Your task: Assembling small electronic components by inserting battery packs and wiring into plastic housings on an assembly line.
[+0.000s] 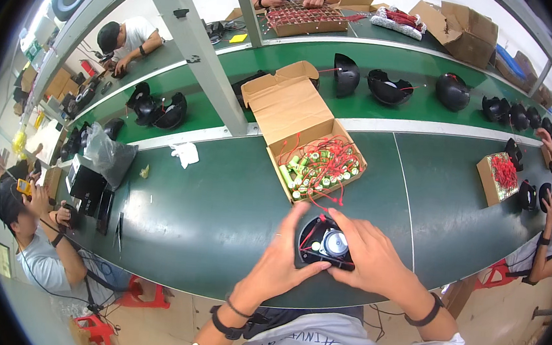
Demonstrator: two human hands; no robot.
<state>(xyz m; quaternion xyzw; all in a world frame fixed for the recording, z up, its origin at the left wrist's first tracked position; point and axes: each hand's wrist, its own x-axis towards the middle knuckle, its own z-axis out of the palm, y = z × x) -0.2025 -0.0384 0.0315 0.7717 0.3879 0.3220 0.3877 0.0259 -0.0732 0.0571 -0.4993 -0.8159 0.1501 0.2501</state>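
Note:
Between my two hands, at the front of the green workbench, is a rounded black plastic shell (308, 232). In its open side sit a silver round speaker (334, 242), a small battery end and red wires. My left hand (282, 254) grips the shell's left side, thumb at its near edge. My right hand (373, 253) curls around the right side, its fingers hiding part of the rim. Just beyond them stands an open cardboard box (286, 102) holding many green-and-white batteries (305, 168) with red wires. A red lead (322, 208) runs near my fingertips.
Behind the bench, a green conveyor (410, 112) carries several black half shells (389, 87). A grey metal post (201, 56) rises left of the box. Further left are a tissue (185, 154), a plastic bag (108, 159) and black boxes (87, 180). Co-workers sit on both sides.

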